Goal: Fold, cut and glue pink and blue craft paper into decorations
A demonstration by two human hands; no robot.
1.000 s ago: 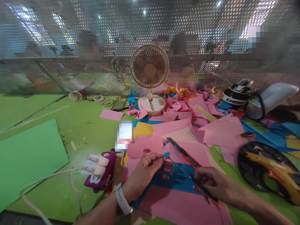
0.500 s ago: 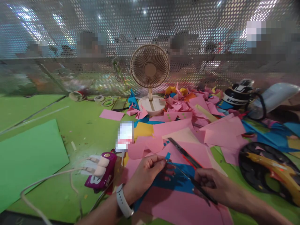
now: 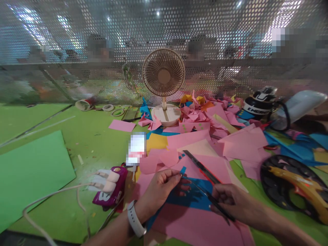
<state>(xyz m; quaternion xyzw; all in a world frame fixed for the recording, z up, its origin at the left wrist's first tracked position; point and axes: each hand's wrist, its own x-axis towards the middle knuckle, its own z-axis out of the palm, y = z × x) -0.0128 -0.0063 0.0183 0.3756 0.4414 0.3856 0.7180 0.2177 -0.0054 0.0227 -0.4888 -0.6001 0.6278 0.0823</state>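
Note:
My left hand (image 3: 165, 182), with a white watch on its wrist, pinches a small blue paper piece (image 3: 182, 170) between thumb and index finger. In my right hand (image 3: 229, 201) is a slim black tool (image 3: 217, 205) with a thin metal tip; its exact kind is unclear. That tip reaches the left fingertips, close by the blue piece. Under both hands lies a blue paper sheet (image 3: 197, 194) on top of pink paper (image 3: 197, 225). A red and black utility knife (image 3: 202, 167) rests on the pink sheets just beyond my right hand.
A small fan (image 3: 164, 77) stands at the back, beside a heap of folded pink paper (image 3: 197, 112). At left are a purple power strip (image 3: 112, 188) with cables and a green sheet (image 3: 33, 174). A phone (image 3: 136, 148), a black tray (image 3: 279, 191) and a bottle (image 3: 258, 102) surround the papers.
Both hands stay almost where they were. The small blue piece in my left fingertips leans very slightly differently, and the black tool has shifted a touch.

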